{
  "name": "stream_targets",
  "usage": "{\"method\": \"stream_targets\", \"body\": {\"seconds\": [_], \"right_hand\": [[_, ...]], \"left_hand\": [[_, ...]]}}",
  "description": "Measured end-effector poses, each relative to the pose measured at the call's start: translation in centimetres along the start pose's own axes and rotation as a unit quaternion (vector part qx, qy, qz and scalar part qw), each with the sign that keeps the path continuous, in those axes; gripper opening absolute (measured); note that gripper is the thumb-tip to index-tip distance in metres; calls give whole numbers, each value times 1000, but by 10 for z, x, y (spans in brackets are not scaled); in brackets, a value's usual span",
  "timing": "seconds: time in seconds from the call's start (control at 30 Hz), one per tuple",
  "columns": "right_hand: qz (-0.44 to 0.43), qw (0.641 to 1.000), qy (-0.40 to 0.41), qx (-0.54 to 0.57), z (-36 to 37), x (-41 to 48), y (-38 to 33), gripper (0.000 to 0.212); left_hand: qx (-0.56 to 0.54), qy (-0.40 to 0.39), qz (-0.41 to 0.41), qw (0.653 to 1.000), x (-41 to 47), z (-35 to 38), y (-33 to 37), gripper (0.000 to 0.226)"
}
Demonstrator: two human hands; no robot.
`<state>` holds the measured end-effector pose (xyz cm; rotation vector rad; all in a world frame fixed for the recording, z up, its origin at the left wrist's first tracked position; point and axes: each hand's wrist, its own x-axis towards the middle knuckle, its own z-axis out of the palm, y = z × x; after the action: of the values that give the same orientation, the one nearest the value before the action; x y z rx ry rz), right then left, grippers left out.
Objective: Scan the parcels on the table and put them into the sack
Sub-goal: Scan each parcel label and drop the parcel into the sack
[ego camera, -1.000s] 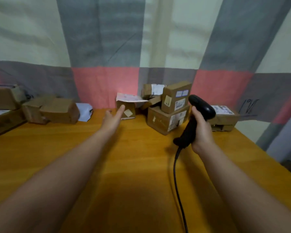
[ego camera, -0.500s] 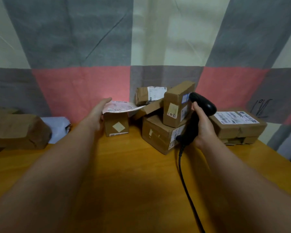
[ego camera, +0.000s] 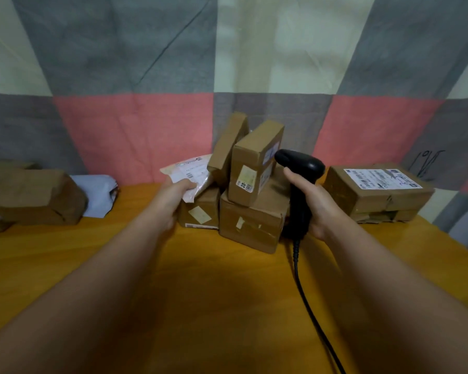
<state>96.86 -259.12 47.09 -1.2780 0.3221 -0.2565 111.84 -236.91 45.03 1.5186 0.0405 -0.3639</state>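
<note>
The left hand (ego camera: 173, 195) pinches a flat soft parcel (ego camera: 193, 171) by its near edge, thumb on the label, over a small box (ego camera: 200, 213) at the left of the pile of boxes (ego camera: 251, 225) on the table (ego camera: 200, 292). The right hand (ego camera: 315, 202) grips the black scanner (ego camera: 300, 164) upright just beside the pile, its cable (ego camera: 305, 298) trailing toward the camera

A creased cloth (ego camera: 133, 136) in large blocks of grey, cream and pink covers the whole back wall. Below it runs an orange-brown wooden worktop (ego camera: 227, 292), dimly lit and shadowed near its front.
</note>
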Motion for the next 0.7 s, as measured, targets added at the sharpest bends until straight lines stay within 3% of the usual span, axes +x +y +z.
{"method": "stream_targets", "body": {"seconds": [0.2, 0.4, 0.53, 0.7], "right_hand": [[12, 999, -37, -19, 27, -60, 10, 47], [18, 998, -46, -31, 62, -135, 23, 53], [10, 996, -43, -73, 74, -182, 31, 38], [-102, 983, 15, -150, 86, -225, 20, 25]], "left_hand": [[13, 65, 33, 997, -92, -45, -15, 25], [-1, 95, 49, 994, -182, -96, -37, 32], [2, 106, 73, 992, -237, -117, -51, 32], [-37, 160, 152, 975, -285, -125, -54, 35]]}}
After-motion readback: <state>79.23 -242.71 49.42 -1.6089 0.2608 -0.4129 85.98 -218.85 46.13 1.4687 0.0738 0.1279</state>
